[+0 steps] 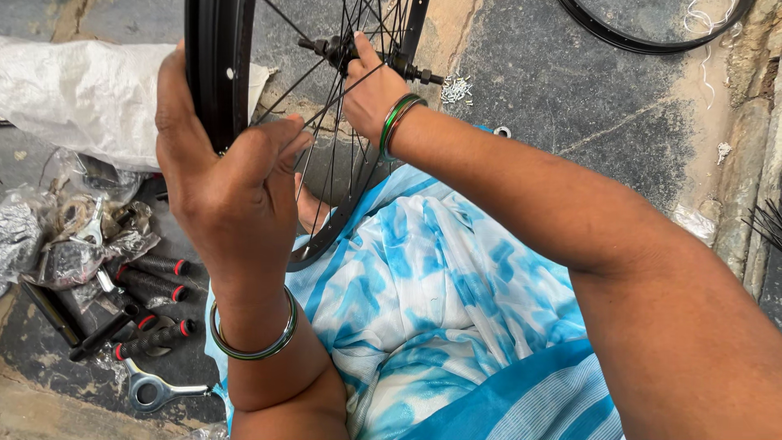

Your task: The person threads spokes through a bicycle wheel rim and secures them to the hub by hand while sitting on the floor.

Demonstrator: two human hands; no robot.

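spoke-lacing in hand: left hand grips the black bicycle wheel rim upright over the lap; right hand pinches a spoke at the hub. next move likely needs seating that spoke's end.

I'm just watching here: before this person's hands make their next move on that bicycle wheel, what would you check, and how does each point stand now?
1. Left hand grips the black rim: ok.
2. Right hand is at the hub, fingers among the spokes: ok.
3. Wheel stands upright over the lap, on the blue and white cloth: ok.
4. Spoke tightness: cannot tell.
5. Small silver parts lie on the floor beside the hub: ok.
6. Handlebar grips and spanner lie on the floor at the left, apart from the wheel: ok.
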